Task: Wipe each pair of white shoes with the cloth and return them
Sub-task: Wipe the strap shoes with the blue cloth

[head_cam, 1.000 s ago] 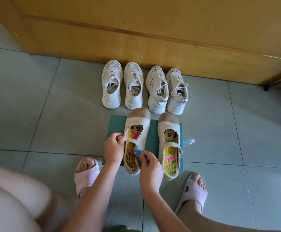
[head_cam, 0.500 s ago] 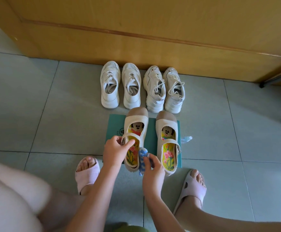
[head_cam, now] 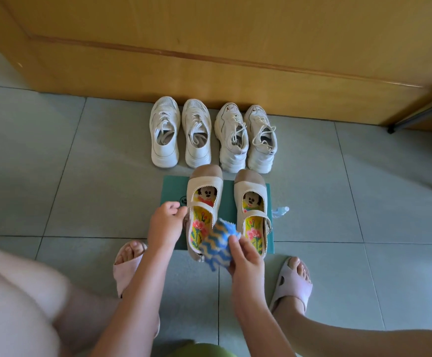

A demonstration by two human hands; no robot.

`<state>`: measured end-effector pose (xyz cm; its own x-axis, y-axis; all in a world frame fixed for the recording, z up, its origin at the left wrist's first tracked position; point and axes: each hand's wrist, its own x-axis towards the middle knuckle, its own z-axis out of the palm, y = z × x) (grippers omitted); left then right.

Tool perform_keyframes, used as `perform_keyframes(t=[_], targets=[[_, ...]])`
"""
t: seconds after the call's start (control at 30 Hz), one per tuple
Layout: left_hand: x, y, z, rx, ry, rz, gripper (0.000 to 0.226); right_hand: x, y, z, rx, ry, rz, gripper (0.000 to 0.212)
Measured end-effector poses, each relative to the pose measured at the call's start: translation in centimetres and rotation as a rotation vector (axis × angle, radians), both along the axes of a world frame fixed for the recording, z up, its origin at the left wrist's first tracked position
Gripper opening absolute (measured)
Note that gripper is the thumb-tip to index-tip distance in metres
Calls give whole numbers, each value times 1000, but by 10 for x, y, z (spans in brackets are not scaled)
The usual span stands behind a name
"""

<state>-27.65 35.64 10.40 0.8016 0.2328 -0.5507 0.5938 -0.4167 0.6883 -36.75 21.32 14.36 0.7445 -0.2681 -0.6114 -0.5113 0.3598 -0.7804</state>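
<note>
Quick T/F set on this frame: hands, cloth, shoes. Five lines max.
1. The right hand holds the cloth. True.
2. The strap shoes stand on bare tile. False: they are on a green mat.
3. Two pairs of sneakers stand by the wooden door. True.
4. The left hand rests on a sneaker. False: it holds the left strap shoe by its side.
5. A small bottle lies left of the mat. False: it lies to its right.

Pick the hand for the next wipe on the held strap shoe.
Right. The right hand grips the blue-and-white cloth at the strap shoe, heel end; the left hand grips its side.
</note>
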Motion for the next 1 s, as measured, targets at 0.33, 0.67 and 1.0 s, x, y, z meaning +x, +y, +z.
perform_keyframes(t=[0.33,0.67,1.0], targets=[[17,8,46,-723,165,-86,28,73,17,15,-143,-86,120,15],[64,12,2,-180,-307,330,33,67,36,-28,-923,200,659,99],[105,1,-34,39,-347,-173,37,57,48,-48,-948,260,655,93]])
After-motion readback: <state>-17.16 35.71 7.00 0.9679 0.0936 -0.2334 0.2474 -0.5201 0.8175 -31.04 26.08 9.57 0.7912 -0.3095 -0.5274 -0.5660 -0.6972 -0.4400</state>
